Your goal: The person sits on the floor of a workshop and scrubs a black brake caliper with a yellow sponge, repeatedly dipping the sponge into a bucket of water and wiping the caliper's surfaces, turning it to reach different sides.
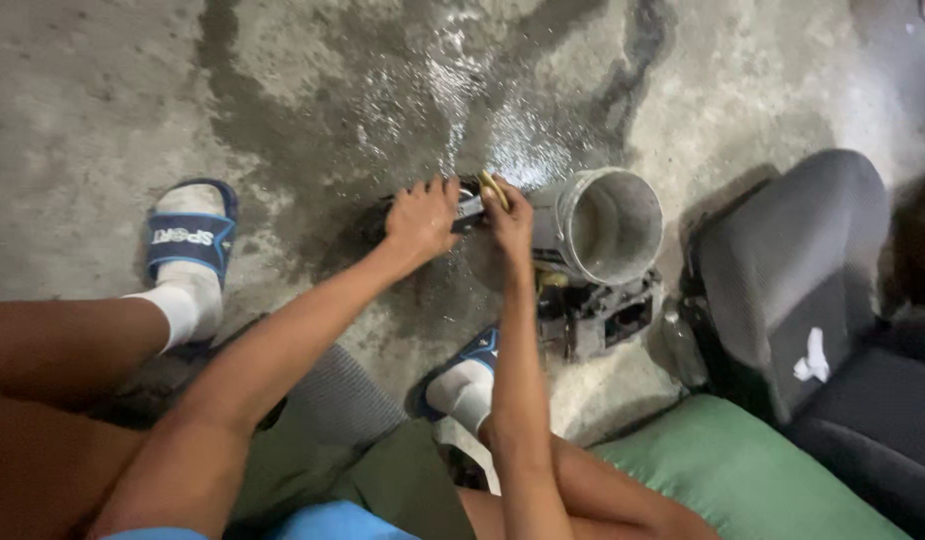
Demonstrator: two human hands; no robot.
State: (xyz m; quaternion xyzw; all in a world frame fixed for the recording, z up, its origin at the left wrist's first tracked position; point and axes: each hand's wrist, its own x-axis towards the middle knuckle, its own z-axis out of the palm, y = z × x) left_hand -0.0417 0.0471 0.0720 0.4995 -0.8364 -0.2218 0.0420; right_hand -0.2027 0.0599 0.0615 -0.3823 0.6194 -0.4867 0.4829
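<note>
Fingers of the left hand [421, 218] curl down over the dark, grimy end of a grey cast-metal engine part with a wide round aluminium bore [595, 240], pressing it to the wet concrete floor [103, 90]. Fingers of the right hand [510, 222] are pinched shut on a small yellowish scrubbing piece [494, 189], held against that part just left of its bore.

It looks heavy and rigid, likely slick where water and grime coat it, with sharp cast edges on the blocky lower body. The thick rim of the bore or the squared lower housing would give the surest hold; the thin linkage bits near the hands seem more delicate.

Both hands cover the part's left end, so what they work on is hidden. Whether the yellowish piece is sponge, brush or cloth is unclear. Right of the part sits a dark grey fabric seat [793, 260], cut off by the edge.
</note>
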